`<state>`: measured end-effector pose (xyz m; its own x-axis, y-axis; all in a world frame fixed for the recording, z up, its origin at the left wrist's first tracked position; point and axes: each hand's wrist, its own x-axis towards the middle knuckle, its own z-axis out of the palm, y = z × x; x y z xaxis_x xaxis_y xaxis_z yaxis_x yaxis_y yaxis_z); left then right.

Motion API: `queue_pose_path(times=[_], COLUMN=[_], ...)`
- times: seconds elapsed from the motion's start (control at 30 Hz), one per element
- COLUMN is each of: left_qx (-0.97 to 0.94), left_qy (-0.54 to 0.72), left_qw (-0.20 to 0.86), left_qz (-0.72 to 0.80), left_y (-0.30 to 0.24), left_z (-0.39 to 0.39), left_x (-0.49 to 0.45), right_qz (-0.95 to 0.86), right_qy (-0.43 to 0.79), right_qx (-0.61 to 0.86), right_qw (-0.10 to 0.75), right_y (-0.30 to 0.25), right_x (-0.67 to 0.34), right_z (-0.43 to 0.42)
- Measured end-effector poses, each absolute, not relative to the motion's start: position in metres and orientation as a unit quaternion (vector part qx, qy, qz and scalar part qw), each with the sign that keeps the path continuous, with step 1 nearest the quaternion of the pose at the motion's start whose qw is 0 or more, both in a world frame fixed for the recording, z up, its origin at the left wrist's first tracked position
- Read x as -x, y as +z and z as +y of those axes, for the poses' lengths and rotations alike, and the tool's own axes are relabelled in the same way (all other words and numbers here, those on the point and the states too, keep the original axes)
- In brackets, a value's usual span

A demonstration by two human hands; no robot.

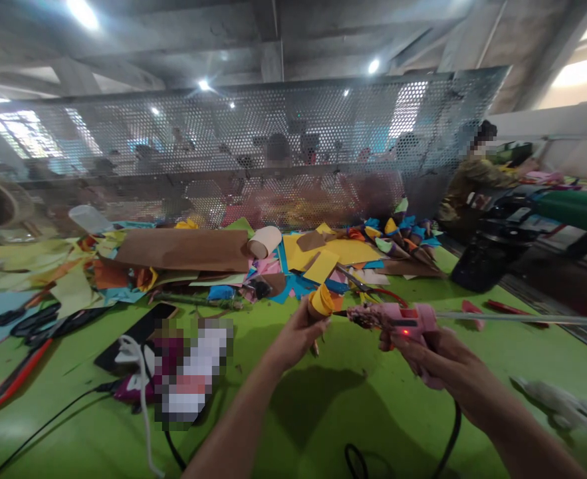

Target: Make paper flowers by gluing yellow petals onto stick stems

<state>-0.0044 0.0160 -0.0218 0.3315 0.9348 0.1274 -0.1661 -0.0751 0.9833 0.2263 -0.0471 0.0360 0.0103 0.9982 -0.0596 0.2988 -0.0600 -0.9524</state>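
1. Black thin cable (pixel 355 460) is seen looped at the bottom of the view, on the bright green table (pixel 397 409).
2. A small yellow rolled-paper cone (pixel 320 303) is held above the table by the left hand (pixel 298 339), whose grip is closed around the paper.
3. A pink plastic glue gun (pixel 425 318) with a lit red light (pixel 405 332) is clasped in the grip of the right hand (pixel 445 362); its dark nozzle (pixel 342 313) is pointed at the cone, though whether contact is made cannot be told.
4. From the gun's rear, a clear rod (pixel 522 319) is extended toward the table's right edge.
5. Room beneath and between the hands is bounded at left by a black flat rectangular device (pixel 123 342), at right by a crumpled whitish thing (pixel 562 402), and beyond by scattered coloured paper (pixel 355 249).
6. The far side is closed off by a grey perforated metal panel (pixel 293 143).
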Motion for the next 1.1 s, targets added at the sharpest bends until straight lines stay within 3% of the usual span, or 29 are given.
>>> queue_pose_path(times=[0.63,1.1], left_qx=[-0.563,-0.57], left_qy=[0.452,0.465], left_qw=[0.596,0.524], left_qz=[0.351,0.429], left_y=[-0.008,-0.011], left_z=[0.008,0.011], left_x=[0.005,0.006], right_qz=[-0.602,-0.66], right_qy=[0.417,0.372], right_qx=[0.58,0.551], right_qw=[0.357,0.349], right_y=[0.046,0.057], right_x=[-0.217,-0.212], right_z=[-0.044,-0.043])
